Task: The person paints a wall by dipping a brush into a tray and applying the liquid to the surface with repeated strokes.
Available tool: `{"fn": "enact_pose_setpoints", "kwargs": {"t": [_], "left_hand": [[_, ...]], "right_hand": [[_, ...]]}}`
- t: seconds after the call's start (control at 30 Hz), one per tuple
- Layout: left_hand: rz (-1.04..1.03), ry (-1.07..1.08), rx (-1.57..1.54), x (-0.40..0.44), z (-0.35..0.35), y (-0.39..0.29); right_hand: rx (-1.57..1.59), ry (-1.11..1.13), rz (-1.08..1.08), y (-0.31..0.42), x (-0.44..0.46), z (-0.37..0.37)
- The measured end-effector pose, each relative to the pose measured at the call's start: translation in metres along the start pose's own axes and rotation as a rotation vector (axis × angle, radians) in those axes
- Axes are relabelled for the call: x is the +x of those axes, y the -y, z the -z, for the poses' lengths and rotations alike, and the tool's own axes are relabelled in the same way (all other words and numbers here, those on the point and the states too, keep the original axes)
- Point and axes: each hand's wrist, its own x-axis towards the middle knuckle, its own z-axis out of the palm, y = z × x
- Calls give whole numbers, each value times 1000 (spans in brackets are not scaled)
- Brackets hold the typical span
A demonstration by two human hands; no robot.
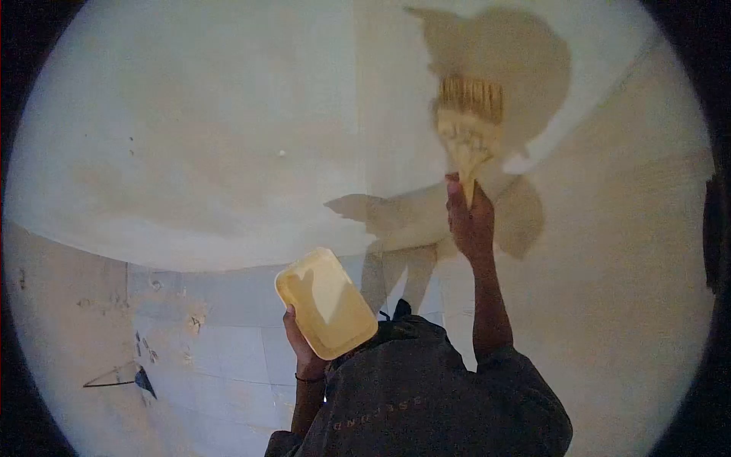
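Observation:
A wide paint brush [470, 126] is held upright by its handle in my right hand [472, 221], with its dark bristles up against or close to the pale wall [304, 91]; contact cannot be made out. My left hand [303, 343] grips the side of a cream, shallow rectangular tub [327, 305] near my chest. The tub is tilted, its open side showing, and a shadow falls inside it. Large shadows of the brush and my arm lie on the wall.
Below the wall lies a tiled floor [236, 343] with paint-like stains. At the lower left is a thin wire-like object with a dark piece [143, 382]. A dark upright shape [713, 236] stands at the right edge.

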Motion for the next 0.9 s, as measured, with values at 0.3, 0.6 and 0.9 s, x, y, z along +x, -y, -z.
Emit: {"fn": "enact_pose_setpoints", "kwargs": {"t": [0.3,0.6,0.9], "left_hand": [[-19,-87,51,-1,2,4],[-119,-132,113,-19,-13,3],[-113,-118,86,-26,-19,-2]], "right_hand": [[-122,78,-107,-107,-42,-38],[-120,83,-169,-203,-81,-77],[-148,77,-229,-283,-106,-116]]}}
